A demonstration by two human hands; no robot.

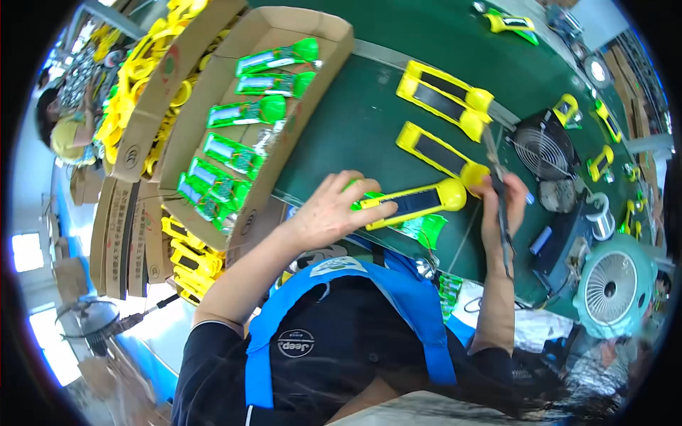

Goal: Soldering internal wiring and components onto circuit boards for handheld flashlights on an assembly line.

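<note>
My left hand (339,207) is at the centre of the frame, its fingers bent and pressing down on a yellow casing (449,193) with a dark panel set in it. The casing lies at a slant just right of the frame's centre, its rounded end toward the right. A green part (430,228) shows just below it, partly covered by it; I cannot tell whether the two are joined.

My right hand (503,206), right of centre, is curled around a slim dark tool (503,221), pinching it between thumb and fingers. The tool stands nearly upright in the frame, its thin end pointing up. My right fingertips are close to the rounded end of another yellow casing (435,152); I cannot tell whether they touch it. Above that, a pair of yellow casings (439,99) lie side by side on the green work surface (355,135).

In the upper left of the frame, an open cardboard box (334,30) holds a row of green parts (245,113) with pale inserts. Farther left is a carton of yellow parts (135,78). Toward the right edge are a black round-grilled fan (543,151), a wire spool (602,217) and, lower down, a pale green fan (609,290).
</note>
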